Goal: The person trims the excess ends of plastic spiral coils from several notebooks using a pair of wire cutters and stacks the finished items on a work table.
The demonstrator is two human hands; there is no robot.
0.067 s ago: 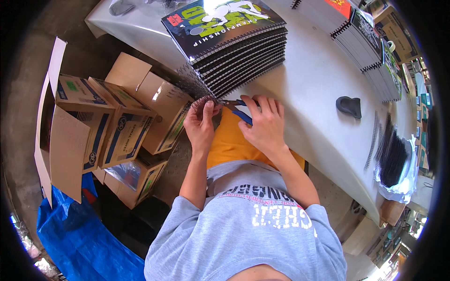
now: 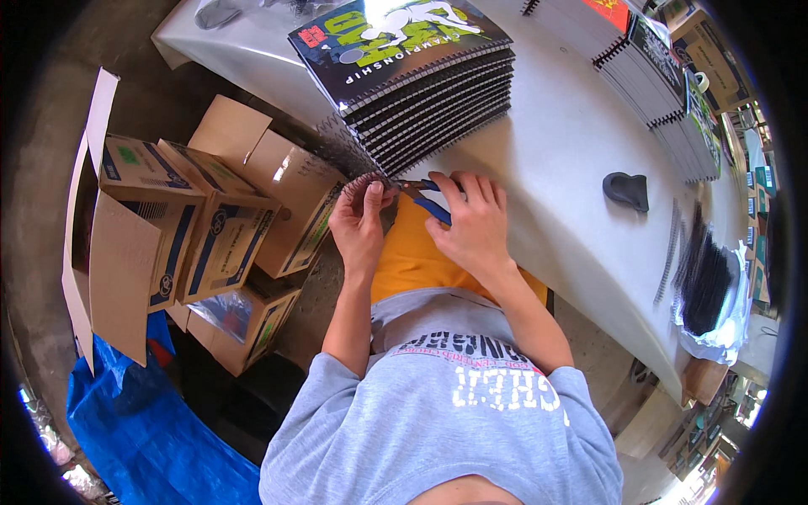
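A tall stack of spiral-bound notebooks (image 2: 433, 105) stands at the near edge of the table, its top cover dark with green and white print. Loose ends of black spiral coil stick out at the stack's left corner. Just below that corner, my left hand (image 2: 360, 227) pinches a dark spiral coil (image 2: 362, 183) between thumb and fingers. My right hand (image 2: 473, 220) grips blue-handled pliers (image 2: 431, 207), whose jaws reach to the coil beside my left fingertips. Whether the jaws are closed on the wire is too small to tell.
Cardboard boxes (image 2: 223, 227) stand at the left, above a blue tarp (image 2: 151, 421). On the white table (image 2: 555, 151) lie a black rounded object (image 2: 626, 192), more notebook stacks (image 2: 644, 80) and a bundle of black spiral coils (image 2: 707, 290) at the right.
My right hand and the pliers have shifted very slightly to the left. My left hand keeps its place on the coil.
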